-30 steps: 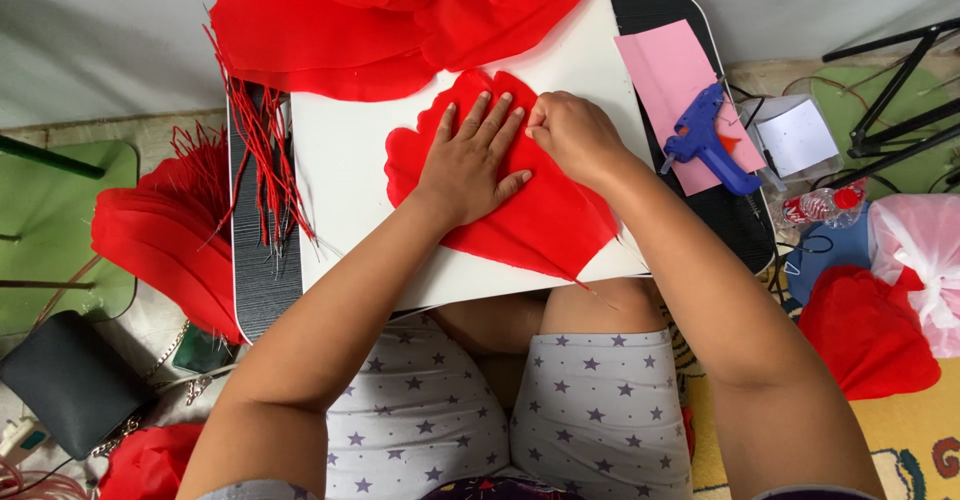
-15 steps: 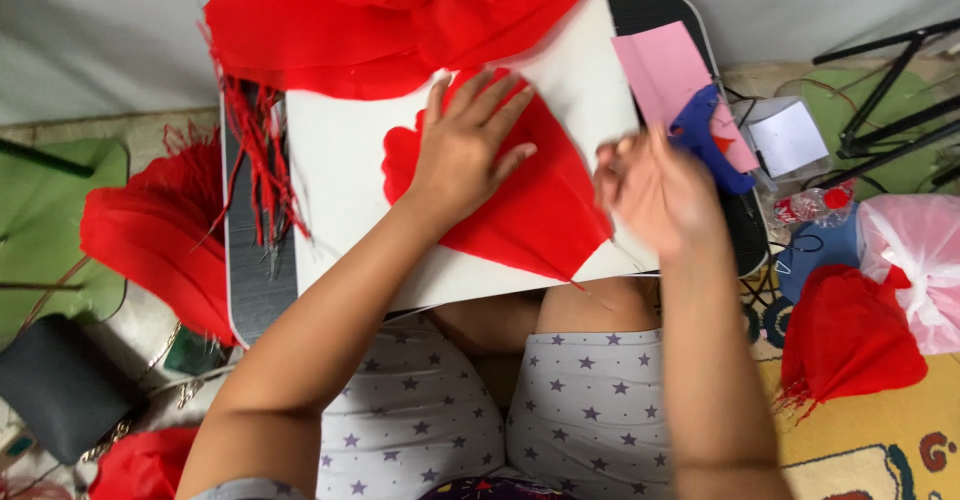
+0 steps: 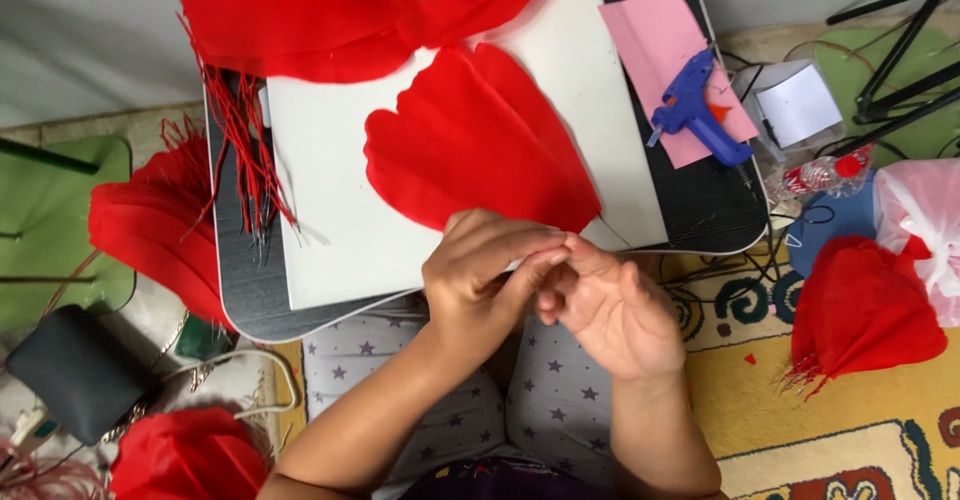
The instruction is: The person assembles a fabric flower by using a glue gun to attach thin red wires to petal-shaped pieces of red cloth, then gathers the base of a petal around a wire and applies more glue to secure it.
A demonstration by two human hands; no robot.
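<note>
Bare left hand [image 3: 480, 275] and right hand [image 3: 610, 310] meet at the near tip of one red paper petal [image 3: 480, 145], fingers touching; whether they pinch it cannot be told. One white board [image 3: 330, 170] carries the petal. Beyond: one blue glue gun [image 3: 692, 110] on one pink sheet [image 3: 655, 30].

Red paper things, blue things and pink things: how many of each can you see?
Red paper pieces: 5 (petal, big sheet, left bundle, right bundle, bottom-left piece)
Blue things: 1 (glue gun)
Pink things: 2 (paper sheet, plastic bag)
Total: 8
</note>
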